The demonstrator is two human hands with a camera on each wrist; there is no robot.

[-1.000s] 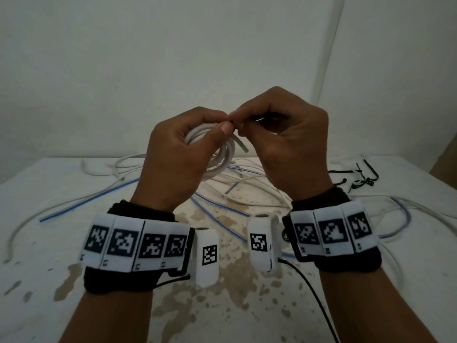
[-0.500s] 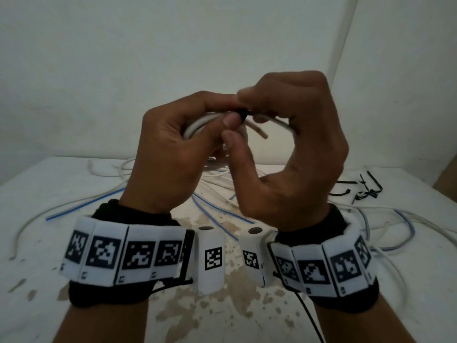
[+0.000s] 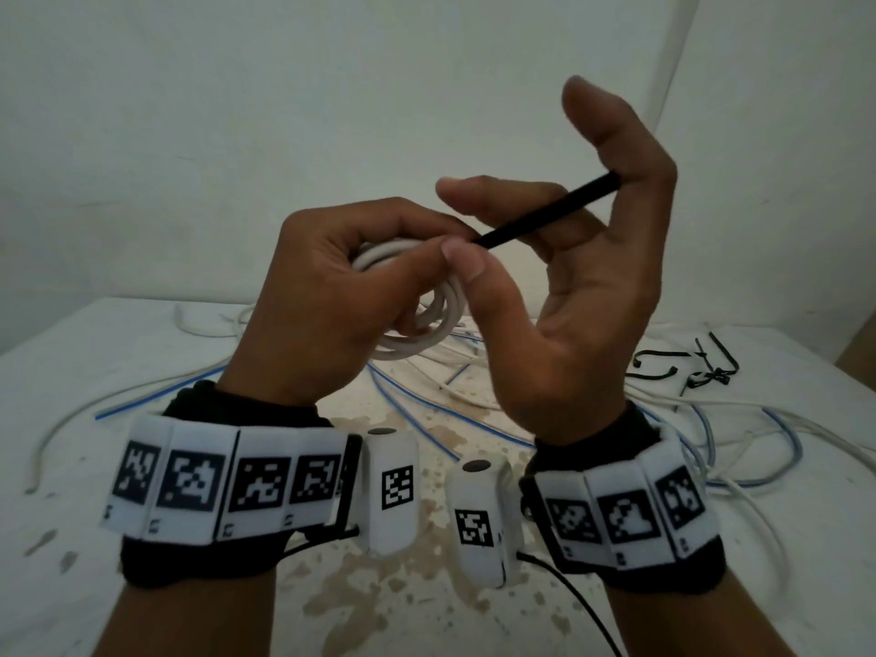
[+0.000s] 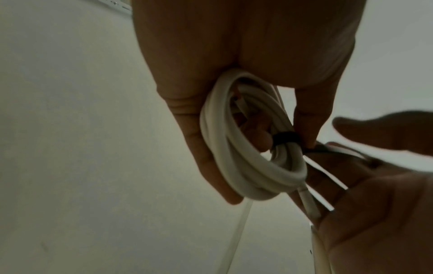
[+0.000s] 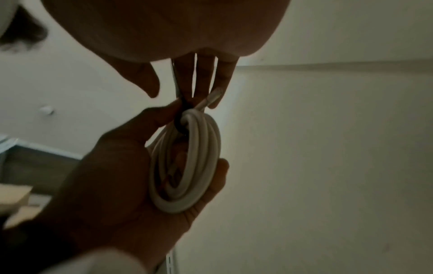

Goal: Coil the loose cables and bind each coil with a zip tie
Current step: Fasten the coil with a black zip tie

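A white cable coil (image 3: 426,324) is held up above the table in my left hand (image 3: 426,239), fingers curled through the loops. The left thumb and forefinger pinch it where a black zip tie (image 3: 545,208) wraps the strands. The left wrist view shows the band (image 4: 286,138) closed round the coil (image 4: 234,148). The tie's tail sticks out up and to the right across my right hand (image 3: 497,215), whose palm faces me with fingers spread and mostly straight. The right wrist view shows the coil (image 5: 187,166) and the dark band (image 5: 180,126).
Loose white cables (image 3: 758,443) and blue-striped cables (image 3: 417,410) sprawl over the stained white table (image 3: 142,348). Several spare black zip ties (image 3: 701,367) lie at the back right. Walls meet in a corner behind the table.
My right hand pinched the tie beside the left thumb, then drew up and to the right and opened. The black tail now stands out long. Both hands rose.
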